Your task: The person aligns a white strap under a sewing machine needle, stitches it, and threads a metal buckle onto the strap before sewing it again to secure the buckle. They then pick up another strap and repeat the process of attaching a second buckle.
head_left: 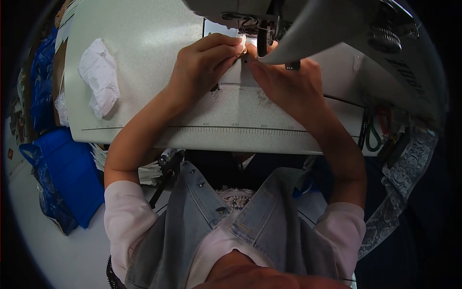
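**Two hands meet at the presser foot [263,45] of a sewing machine [337,29]**

A small white fabric piece [237,76] lies on the counter [144,33] just on the person's side of the foot, its long axis running from the foot toward the person. The left hand [207,62], left of the foot, has its grip pinched shut on the piece's far edge. The right hand [288,86], right of the foot, touches the piece's side, but the machine hides whether its grip is closed. A crumpled white cloth [99,77] lies well left of the foot.

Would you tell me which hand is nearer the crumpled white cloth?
Left. The left hand lies right of the cloth; the right hand is farther right, beyond it.
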A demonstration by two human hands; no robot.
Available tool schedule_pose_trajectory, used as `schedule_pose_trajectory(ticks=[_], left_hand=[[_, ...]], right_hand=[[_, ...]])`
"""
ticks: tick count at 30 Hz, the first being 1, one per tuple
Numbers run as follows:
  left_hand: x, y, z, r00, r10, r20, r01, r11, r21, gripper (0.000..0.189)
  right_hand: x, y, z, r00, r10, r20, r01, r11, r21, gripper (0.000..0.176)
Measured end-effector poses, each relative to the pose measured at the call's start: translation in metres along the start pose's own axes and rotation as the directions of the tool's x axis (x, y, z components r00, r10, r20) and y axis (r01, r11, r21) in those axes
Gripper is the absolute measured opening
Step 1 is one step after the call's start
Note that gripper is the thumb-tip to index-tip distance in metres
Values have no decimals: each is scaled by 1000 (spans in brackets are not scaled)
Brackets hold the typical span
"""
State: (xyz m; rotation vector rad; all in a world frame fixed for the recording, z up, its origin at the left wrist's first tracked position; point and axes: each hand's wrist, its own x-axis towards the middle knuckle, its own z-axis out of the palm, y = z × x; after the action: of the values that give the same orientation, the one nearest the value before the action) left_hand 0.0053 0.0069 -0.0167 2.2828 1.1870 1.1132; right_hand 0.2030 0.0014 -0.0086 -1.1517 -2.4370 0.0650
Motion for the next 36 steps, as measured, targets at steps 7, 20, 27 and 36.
schedule_pose_trajectory(ticks=[7,20,27,36], left_hand=[[0,2,1,1000,26,16,-26,1000,6,16],[5,-1,-9,988,13,151,-11,1000,-12,20],[11,-6,-24,962,33,270,-35,999,2,25],[16,-16,-23,953,-35,302,95,978,-188,22]], right_hand=[[4,-2,-5,996,39,76,-39,999,7,5],[9,16,-14,986,18,166,-57,971,233,17],[5,14,-5,982,-19,187,-60,911,408,24],[5,-2,-6,985,-64,158,8,943,332,27]])
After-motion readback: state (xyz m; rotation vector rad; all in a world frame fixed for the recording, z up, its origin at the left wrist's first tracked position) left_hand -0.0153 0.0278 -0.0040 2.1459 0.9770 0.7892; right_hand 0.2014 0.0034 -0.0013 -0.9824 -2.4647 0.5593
